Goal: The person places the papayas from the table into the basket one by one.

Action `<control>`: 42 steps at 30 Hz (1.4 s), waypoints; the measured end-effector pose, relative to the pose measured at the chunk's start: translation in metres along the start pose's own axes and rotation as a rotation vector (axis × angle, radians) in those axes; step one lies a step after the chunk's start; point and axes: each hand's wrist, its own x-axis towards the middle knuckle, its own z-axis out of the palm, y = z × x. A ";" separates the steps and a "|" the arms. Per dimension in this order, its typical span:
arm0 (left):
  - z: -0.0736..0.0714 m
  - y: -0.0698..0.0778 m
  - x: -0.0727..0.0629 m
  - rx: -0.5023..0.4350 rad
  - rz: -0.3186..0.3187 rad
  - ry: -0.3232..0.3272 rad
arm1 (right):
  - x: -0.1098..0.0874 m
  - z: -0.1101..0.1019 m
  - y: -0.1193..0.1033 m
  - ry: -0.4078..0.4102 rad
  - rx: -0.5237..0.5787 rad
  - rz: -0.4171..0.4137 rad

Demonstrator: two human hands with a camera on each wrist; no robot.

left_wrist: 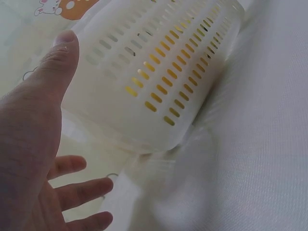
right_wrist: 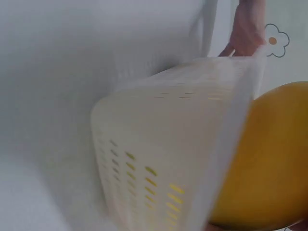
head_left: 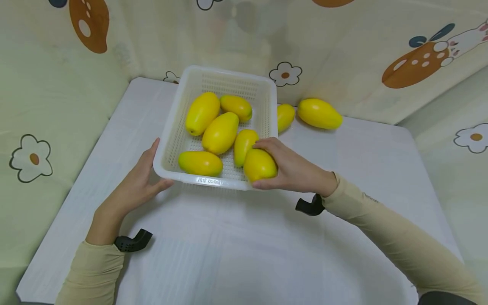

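Observation:
A white plastic basket (head_left: 219, 181) with slotted walls stands on the table, holding several yellow mangoes (head_left: 220, 133). Over its front right corner, my right hand (head_left: 291, 167) grips another mango (head_left: 261, 164) between thumb and fingers. That mango overlaps a smaller one (head_left: 244, 146) in the head view and looms large and blurred beside the rim in the right wrist view. My left hand (head_left: 139, 182) is at the front left corner, fingers along the outer side and thumb near the front rim. In the left wrist view its fingers (left_wrist: 84, 192) are spread and fairly straight.
Two more mangoes lie behind and right of the basket, one partly hidden by its wall (head_left: 286, 117) and one in full view (head_left: 319, 113). A patterned curtain (head_left: 244, 38) hangs behind the white table (head_left: 228, 254). Black wrist mounts (head_left: 133, 240) stick out from both forearms.

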 end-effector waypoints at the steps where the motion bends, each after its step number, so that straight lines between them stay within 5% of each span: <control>1: 0.000 0.000 0.000 -0.002 0.001 0.000 | 0.001 -0.002 -0.002 -0.018 -0.004 0.019; 5: -0.001 -0.001 -0.001 -0.007 0.003 0.002 | 0.008 -0.009 -0.008 -0.103 -0.017 0.091; 18: -0.002 -0.001 -0.001 -0.006 0.014 0.009 | 0.030 -0.022 -0.021 -0.266 -0.088 0.140; 28: -0.001 -0.001 0.000 -0.017 0.022 0.010 | 0.031 -0.002 -0.024 -0.228 -0.308 0.076; 35: 0.000 0.000 -0.001 0.009 -0.009 0.009 | 0.028 0.010 -0.024 -0.184 -0.446 -0.050; 42: 0.001 -0.001 0.000 -0.003 -0.006 0.007 | 0.025 0.008 -0.021 -0.230 -0.464 -0.111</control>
